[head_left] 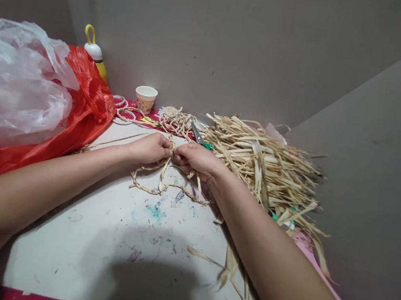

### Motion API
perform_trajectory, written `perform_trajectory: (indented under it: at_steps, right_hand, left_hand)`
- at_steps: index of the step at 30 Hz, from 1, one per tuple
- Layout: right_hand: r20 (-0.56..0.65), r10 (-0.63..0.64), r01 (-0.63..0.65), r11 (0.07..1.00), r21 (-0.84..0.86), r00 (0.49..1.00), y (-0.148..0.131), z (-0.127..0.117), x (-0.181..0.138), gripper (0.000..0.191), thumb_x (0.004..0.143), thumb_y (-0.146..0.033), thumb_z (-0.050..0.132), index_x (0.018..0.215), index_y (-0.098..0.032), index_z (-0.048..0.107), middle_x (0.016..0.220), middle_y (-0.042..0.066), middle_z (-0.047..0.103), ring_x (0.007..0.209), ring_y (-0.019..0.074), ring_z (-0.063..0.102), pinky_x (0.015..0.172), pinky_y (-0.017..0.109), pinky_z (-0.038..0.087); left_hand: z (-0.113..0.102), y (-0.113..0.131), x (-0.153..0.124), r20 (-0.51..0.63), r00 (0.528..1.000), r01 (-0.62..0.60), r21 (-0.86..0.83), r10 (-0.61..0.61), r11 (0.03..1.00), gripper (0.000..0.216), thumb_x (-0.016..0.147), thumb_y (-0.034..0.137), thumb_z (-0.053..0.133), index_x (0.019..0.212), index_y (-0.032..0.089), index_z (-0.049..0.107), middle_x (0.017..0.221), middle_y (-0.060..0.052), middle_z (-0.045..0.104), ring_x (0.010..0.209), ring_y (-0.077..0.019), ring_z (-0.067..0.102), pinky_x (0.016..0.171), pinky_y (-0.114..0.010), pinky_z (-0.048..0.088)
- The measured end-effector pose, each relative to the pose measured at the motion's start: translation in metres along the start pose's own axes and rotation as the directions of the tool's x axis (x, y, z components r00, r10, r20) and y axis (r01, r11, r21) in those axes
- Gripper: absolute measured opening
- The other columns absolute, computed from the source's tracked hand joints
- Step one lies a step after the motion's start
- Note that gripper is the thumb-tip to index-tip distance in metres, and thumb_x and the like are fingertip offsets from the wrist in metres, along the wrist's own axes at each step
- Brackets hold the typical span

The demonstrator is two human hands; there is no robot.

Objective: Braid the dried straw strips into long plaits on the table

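Both hands meet mid-table: left hand (150,147) and right hand (196,159) pinched on the braided straw cord (163,184), which loops on the table (105,235) below; straw pile (266,169) just right, scissors (199,135) behind.

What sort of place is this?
Probably a small handicraft corner: a heap of dried tan straw strips, a stained white tabletop, and left hand and right hand pinching a braided straw cord.

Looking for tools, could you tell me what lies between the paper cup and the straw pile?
Head view: a bundle of braided cord and a pair of scissors.
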State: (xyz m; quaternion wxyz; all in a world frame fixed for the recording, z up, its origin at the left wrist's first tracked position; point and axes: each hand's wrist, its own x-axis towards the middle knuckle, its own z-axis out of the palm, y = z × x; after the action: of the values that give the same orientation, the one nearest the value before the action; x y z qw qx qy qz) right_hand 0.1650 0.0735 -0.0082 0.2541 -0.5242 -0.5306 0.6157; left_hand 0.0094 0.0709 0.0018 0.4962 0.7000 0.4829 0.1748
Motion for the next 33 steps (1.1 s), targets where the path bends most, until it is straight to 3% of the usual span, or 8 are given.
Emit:
perform_trajectory:
  at_steps: [7, 10, 14, 20, 24, 27, 31, 33]
  right_hand:
    - [-0.067, 0.033, -0.030, 0.999, 0.037, 0.997, 0.002, 0.005, 0.000, 0.022, 0.072, -0.012, 0.049, 0.050, -0.014, 0.048, 0.034, -0.007, 0.033, 0.029, 0.0022, 0.024, 0.031, 0.017, 0.013]
    - [-0.043, 0.066, -0.061, 0.993, 0.100, 0.997, 0.001, 0.007, -0.001, 0.018, 0.072, -0.012, 0.050, 0.054, -0.014, 0.048, 0.034, -0.008, 0.031, 0.029, 0.0022, 0.021, 0.030, 0.016, 0.012]
    - [0.014, 0.092, -0.093, 0.974, 0.205, 0.996, 0.001, 0.006, -0.001, 0.025, 0.073, -0.014, 0.050, 0.053, -0.018, 0.035, 0.036, -0.010, 0.028, 0.030, 0.0021, 0.018, 0.029, 0.015, 0.012]
    - [0.046, 0.104, -0.113, 0.941, 0.318, 0.994, 0.004, 0.007, -0.002, 0.029, 0.071, -0.014, 0.053, 0.053, -0.019, 0.030, 0.038, -0.010, 0.028, 0.030, 0.0017, 0.019, 0.029, 0.014, 0.012]
    - [0.014, 0.095, -0.094, 0.941, 0.326, 0.995, 0.006, 0.009, -0.002, 0.030, 0.070, -0.013, 0.056, 0.052, -0.018, 0.032, 0.037, -0.009, 0.029, 0.030, 0.0015, 0.022, 0.029, 0.013, 0.014]
    - [0.022, 0.106, -0.107, 0.946, 0.306, 0.994, 0.006, 0.008, -0.002, 0.021, 0.071, -0.012, 0.055, 0.054, -0.015, 0.043, 0.036, -0.009, 0.028, 0.030, 0.0016, 0.021, 0.028, 0.013, 0.014]
    - [0.062, 0.119, -0.132, 0.943, 0.304, 0.991, 0.004, 0.002, -0.003, 0.008, 0.073, -0.013, 0.053, 0.065, -0.011, 0.054, 0.040, -0.010, 0.025, 0.032, 0.0016, 0.018, 0.028, 0.012, 0.015]
    - [0.082, 0.085, -0.106, 0.951, 0.291, 0.993, 0.003, -0.001, -0.003, 0.009, 0.074, -0.014, 0.054, 0.065, -0.012, 0.053, 0.042, -0.010, 0.025, 0.033, 0.0015, 0.019, 0.028, 0.012, 0.017]
  left_hand:
    - [-0.007, 0.007, -0.001, -0.089, 0.986, -0.087, 0.434, 0.139, 0.897, 0.020, 0.076, 0.020, 0.046, 0.059, 0.016, 0.054, 0.051, 0.002, 0.049, 0.047, -0.0093, 0.042, 0.047, -0.022, 0.029]
    - [-0.001, 0.009, -0.005, -0.124, 0.980, -0.063, 0.561, 0.159, 0.826, 0.023, 0.078, 0.021, 0.041, 0.067, 0.015, 0.060, 0.059, -0.002, 0.058, 0.055, -0.0123, 0.049, 0.052, -0.023, 0.033]
    - [0.016, 0.010, -0.013, -0.159, 0.959, -0.042, 0.741, 0.236, 0.671, 0.031, 0.083, 0.025, 0.035, 0.084, 0.015, 0.064, 0.081, -0.010, 0.068, 0.072, -0.0209, 0.061, 0.061, -0.028, 0.040]
    - [0.033, 0.009, -0.023, -0.094, 0.972, -0.019, 0.883, 0.217, 0.468, 0.031, 0.080, 0.016, 0.039, 0.105, 0.008, 0.055, 0.074, -0.014, 0.067, 0.078, -0.0281, 0.065, 0.063, -0.032, 0.043]
    - [0.039, 0.006, -0.026, -0.040, 0.966, -0.087, 0.883, 0.257, 0.462, 0.032, 0.082, 0.011, 0.035, 0.107, 0.003, 0.054, 0.077, -0.019, 0.066, 0.081, -0.0301, 0.065, 0.063, -0.033, 0.042]
    - [0.046, 0.010, -0.035, 0.011, 0.964, -0.139, 0.871, 0.264, 0.471, 0.031, 0.081, 0.007, 0.036, 0.102, 0.005, 0.058, 0.082, -0.020, 0.066, 0.077, -0.0291, 0.064, 0.060, -0.032, 0.040]
    - [0.051, 0.031, -0.062, 0.236, 0.953, -0.301, 0.795, 0.187, 0.527, 0.012, 0.070, 0.007, 0.054, 0.069, 0.015, 0.062, 0.062, -0.011, 0.062, 0.061, -0.0229, 0.059, 0.054, -0.030, 0.034]
    - [0.045, 0.046, -0.074, 0.266, 0.946, -0.323, 0.724, 0.185, 0.609, 0.013, 0.064, 0.012, 0.063, 0.056, 0.019, 0.056, 0.050, -0.005, 0.053, 0.055, -0.0196, 0.054, 0.051, -0.029, 0.029]
